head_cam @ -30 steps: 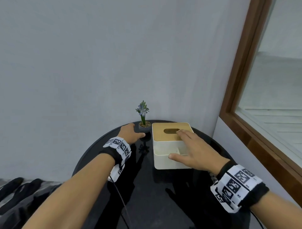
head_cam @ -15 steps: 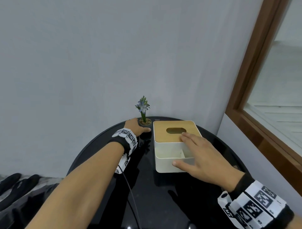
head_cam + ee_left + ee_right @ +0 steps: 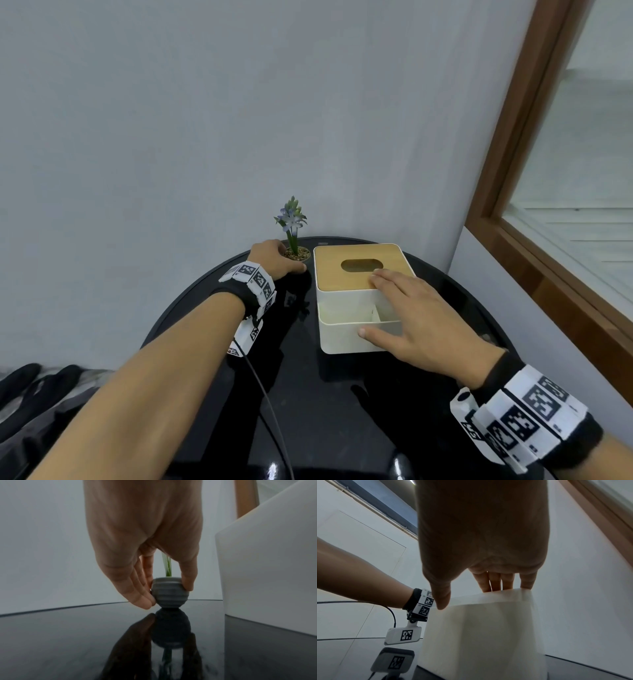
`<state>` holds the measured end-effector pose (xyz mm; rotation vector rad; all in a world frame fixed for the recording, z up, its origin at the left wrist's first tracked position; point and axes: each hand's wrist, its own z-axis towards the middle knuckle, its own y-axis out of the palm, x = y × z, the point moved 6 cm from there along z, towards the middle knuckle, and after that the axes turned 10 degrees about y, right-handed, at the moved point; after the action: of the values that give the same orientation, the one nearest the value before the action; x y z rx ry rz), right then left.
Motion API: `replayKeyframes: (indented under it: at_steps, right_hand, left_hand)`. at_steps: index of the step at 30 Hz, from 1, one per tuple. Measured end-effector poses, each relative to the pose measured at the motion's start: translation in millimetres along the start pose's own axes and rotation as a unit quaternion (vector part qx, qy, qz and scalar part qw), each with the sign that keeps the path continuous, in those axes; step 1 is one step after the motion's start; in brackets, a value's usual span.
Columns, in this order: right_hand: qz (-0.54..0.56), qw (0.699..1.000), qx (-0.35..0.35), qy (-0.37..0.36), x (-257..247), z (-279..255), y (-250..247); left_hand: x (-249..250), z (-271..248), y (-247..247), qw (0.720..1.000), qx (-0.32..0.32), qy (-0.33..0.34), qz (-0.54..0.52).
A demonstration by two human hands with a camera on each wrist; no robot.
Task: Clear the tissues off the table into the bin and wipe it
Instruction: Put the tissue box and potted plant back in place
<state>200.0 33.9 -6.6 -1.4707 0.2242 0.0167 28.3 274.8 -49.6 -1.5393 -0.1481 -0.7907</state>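
Here, left hand (image 3: 144, 547) pinching ribbed grey pot (image 3: 169, 592), glossy black table (image 3: 308, 411)

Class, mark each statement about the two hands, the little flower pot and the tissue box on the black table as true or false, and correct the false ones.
1. The left hand pinches the small grey flower pot. True.
2. The pot is lifted clear of the black table. False: it stands on it.
3. The right hand rests on the tissue box. True.
4. A tissue sticks out of the wooden lid. False: the slot shows none.
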Motion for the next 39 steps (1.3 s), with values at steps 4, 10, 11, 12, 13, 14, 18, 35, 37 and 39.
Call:
replayKeyframes:
  at_steps: [4,10,11,12,13,14,18,35,37,39]
  right_hand:
    - [0.005,1.0,0.005,-0.006,-1.2,-0.3,0.1]
    - [0.024,1.0,0.01,-0.008,-2.1,-1.7,-0.9]
    - [0.027,1.0,0.009,-0.007,-2.3,-1.8,-1.0]
    - [0.028,1.0,0.008,-0.005,-2.4,-1.9,-0.9]
    - [0.029,1.0,0.008,-0.004,-1.9,-1.7,-1.1]
    - [0.031,0.999,0.009,-0.004,-1.8,-1.8,-1.0]
    - [0.035,0.999,0.013,-0.007,-0.8,-2.0,-1.0]
    - [0.038,0.999,0.029,-0.007,-1.0,-1.8,-1.2]
    - [0.038,0.999,0.029,-0.008,-1.7,-2.0,-1.5]
    - [0.038,0.999,0.028,-0.005,-1.3,-1.6,-1.4]
  left_hand:
    - [-0.7,-19.0,-8.3,1.0,-0.014,0.009,0.002]
    - [-2.0,-60.5,-13.7,0.999,-0.036,0.035,0.02]
    - [-3.0,-67.6,-13.7,0.998,-0.039,0.035,0.017]
    - [-3.6,-73.9,-13.4,0.998,-0.041,0.035,0.015]
    - [-4.0,-79.9,-13.1,0.998,-0.042,0.035,0.014]
    - [-4.7,-85.6,-12.8,0.998,-0.042,0.034,0.013]
    - [-6.4,-103.4,-12.2,0.998,-0.045,0.032,0.012]
    - [-7.0,-129.6,-12.3,0.999,-0.048,0.015,-0.007]
    - [-7.4,-130.6,-12.3,0.999,-0.049,0.013,-0.008]
    - [-7.6,-131.1,-12.0,0.999,-0.05,0.011,-0.007]
